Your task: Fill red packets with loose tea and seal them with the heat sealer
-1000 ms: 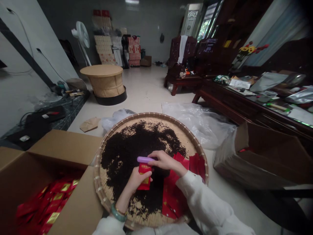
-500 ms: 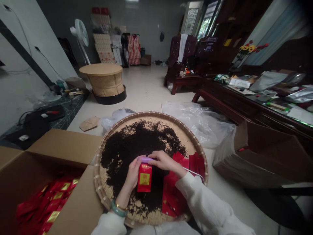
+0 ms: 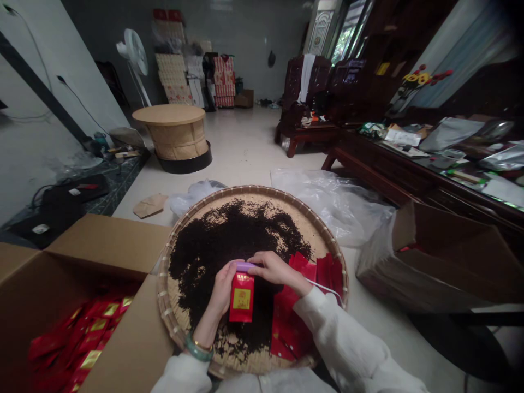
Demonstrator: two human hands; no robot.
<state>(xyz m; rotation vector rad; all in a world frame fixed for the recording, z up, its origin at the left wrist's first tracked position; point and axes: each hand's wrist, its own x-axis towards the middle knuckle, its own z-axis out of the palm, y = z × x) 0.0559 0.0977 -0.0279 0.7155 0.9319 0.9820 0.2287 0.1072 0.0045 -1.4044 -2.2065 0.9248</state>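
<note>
A small red packet [image 3: 242, 299] with a gold label hangs upright above the dark loose tea leaves [image 3: 204, 245]. Across its top edge lies a purple handheld bag sealer [image 3: 244, 267]. My left hand [image 3: 221, 289] is closed on the sealer's left end, beside the packet's upper corner. On the other end, my right hand [image 3: 273, 268] grips the sealer, fingers partly hidden. A white cord [image 3: 325, 287] shows past my right wrist. Flat red pouches [image 3: 282, 327] lie right of the leaves, partly under my right forearm. Everything is over a round woven bamboo tray [image 3: 346, 273].
At the left, an open cardboard box [image 3: 123, 333] holds several filled red packets [image 3: 88, 333]. To the right stands another open box [image 3: 376, 267], wrapped in plastic. Clear plastic sheeting [image 3: 327, 204] lies behind the tray, with a dark wooden table [image 3: 368, 164] beyond.
My left hand has moved up from the packet's body to the sealer's left end, uncovering the gold label. The white cord has come into view. Over the last half second little has moved.
</note>
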